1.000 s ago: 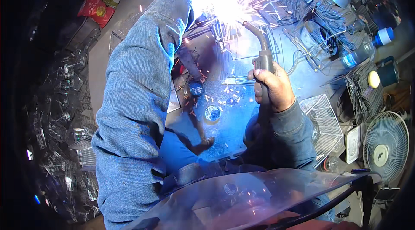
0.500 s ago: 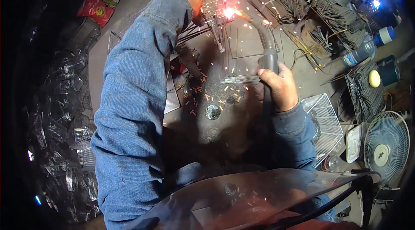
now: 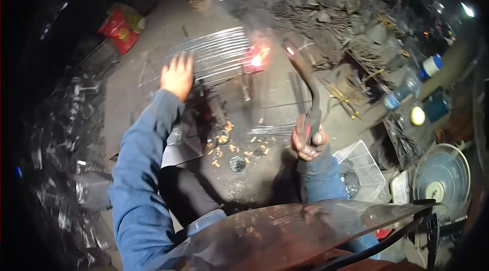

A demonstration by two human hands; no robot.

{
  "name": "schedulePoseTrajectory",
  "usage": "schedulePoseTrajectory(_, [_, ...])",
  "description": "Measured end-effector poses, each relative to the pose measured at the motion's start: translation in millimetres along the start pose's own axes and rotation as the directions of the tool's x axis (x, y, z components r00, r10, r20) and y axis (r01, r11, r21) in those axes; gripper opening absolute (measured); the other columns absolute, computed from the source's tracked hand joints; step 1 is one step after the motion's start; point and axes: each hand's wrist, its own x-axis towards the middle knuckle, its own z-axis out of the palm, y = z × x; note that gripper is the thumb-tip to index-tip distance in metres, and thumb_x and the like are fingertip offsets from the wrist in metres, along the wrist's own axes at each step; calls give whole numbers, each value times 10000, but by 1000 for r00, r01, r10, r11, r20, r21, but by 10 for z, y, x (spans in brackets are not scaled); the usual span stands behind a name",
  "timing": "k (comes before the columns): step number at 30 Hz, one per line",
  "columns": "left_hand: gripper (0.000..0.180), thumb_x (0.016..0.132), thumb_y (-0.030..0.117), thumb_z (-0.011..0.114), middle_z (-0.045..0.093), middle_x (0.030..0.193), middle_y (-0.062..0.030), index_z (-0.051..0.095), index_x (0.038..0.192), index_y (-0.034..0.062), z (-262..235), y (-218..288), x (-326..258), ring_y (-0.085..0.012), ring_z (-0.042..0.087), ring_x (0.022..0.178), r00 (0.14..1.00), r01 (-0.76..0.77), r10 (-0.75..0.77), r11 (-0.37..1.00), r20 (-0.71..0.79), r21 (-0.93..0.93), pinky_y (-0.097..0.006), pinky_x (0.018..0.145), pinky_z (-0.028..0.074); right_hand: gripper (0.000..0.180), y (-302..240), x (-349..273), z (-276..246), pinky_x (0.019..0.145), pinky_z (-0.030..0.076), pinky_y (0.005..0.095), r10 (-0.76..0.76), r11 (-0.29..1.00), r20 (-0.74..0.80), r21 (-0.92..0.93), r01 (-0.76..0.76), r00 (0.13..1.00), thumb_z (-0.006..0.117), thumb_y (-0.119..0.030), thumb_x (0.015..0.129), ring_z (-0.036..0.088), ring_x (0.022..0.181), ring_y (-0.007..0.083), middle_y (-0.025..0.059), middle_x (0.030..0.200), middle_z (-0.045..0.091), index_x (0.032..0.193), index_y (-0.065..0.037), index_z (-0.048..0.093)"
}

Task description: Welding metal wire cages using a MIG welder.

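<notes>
My left hand [image 3: 177,76] lies at the near left edge of a wire grid [image 3: 214,53], its fingers stretched out and slightly apart. In my right hand [image 3: 309,143] is a welding torch [image 3: 313,90] with a curved neck, its tip glowing dull red. That tip stands apart from the grid's right end, where a bright orange-red glow [image 3: 258,58] and smoke show. A metal clamp or stop [image 3: 245,87] sits just below the grid's near edge. Thin bent wires [image 3: 275,130] lie left of my right hand.
Short stubs [image 3: 232,147] are strewn over the work surface near a round hole [image 3: 237,164]. A white wire basket [image 3: 362,169] and a fan [image 3: 442,177] stand at right. Piled wire parts [image 3: 326,26] lie at the back. A clear visor [image 3: 285,230] crosses the lower view.
The bright arc and flying sparks have gone, leaving a glow. The torch has drawn back from the grid. My left hand has moved left and nearer, its fingers straighter. The view has shifted.
</notes>
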Motion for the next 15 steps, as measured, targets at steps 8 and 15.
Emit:
schedulePoseTrajectory(8, [256,814,143,518,631,967,-116,526,1067,115,-1326,-1016,1049,-310,638,852,983,66,-39,986,-180,150,-418,699,520,203,343,301,-302,395,428,281,60,782,-748,-376,-497,661,649,-178,791,511,515,122,37,774,581,946,-72,570])
schedulePoseTrajectory(15, [178,758,173,558,689,829,-96,709,832,118,-2483,-145,676,-266,669,776,988,-148,149,989,-30,23,-382,686,536,199,233,287,-287,350,401,240,-21,774,-714,-455,-441,700,657,-222,802,491,499,97,55,786,577,896,-84,548])
